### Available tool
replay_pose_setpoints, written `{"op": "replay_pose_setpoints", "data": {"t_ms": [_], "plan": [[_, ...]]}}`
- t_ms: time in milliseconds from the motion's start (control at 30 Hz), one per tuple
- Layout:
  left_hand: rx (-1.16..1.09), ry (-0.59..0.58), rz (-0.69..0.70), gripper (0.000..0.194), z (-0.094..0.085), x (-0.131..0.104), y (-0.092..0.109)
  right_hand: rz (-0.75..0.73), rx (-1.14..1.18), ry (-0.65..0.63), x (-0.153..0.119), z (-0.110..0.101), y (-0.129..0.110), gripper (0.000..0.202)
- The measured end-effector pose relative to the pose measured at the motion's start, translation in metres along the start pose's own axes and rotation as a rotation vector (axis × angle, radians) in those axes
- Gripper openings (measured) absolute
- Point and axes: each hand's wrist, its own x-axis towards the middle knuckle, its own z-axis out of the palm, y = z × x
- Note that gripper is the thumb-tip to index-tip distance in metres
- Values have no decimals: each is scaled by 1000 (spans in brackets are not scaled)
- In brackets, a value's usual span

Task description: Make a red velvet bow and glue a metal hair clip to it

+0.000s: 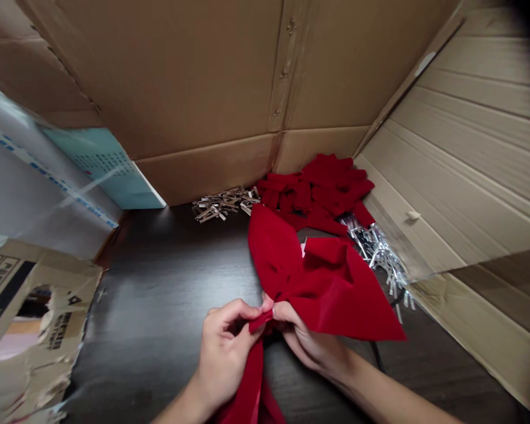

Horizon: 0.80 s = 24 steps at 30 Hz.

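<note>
One red bow (327, 294), above the dark table (159, 265); loops spread, tails hanging on the near side. Left hand (227, 347): thumb and fingers pinched closed on a narrow red band (259, 321) at the bow's gathered middle. Right hand (307, 338): curled, pinched closed on the bow at that middle, fingertips touching the left's. Beyond: red cloth pile (331, 185), metal clips (218, 206) to its left, silver strips (382, 256) to its right. Behind: cardboard (194, 76).

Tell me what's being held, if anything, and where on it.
A red fabric bow, pinched at its gathered middle by the fingers of the left hand and right hand.
</note>
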Motion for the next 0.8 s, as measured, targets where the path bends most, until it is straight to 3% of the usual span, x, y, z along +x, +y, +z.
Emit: {"op": "replay_pose_setpoints", "data": {"t_ms": [100, 233, 467, 800], "plan": [[66, -12, 106, 13, 0, 1, -2, 139, 204, 48, 2, -4, 3, 6], [136, -77, 254, 14, -3, 2, -6, 195, 310, 93, 5, -7, 5, 9], [215, -222, 380, 22, -12, 1, -12, 253, 344, 96, 4, -10, 6, 8], [347, -239, 476, 20, -9, 1, -9, 212, 283, 72, 3, -11, 2, 10]]}}
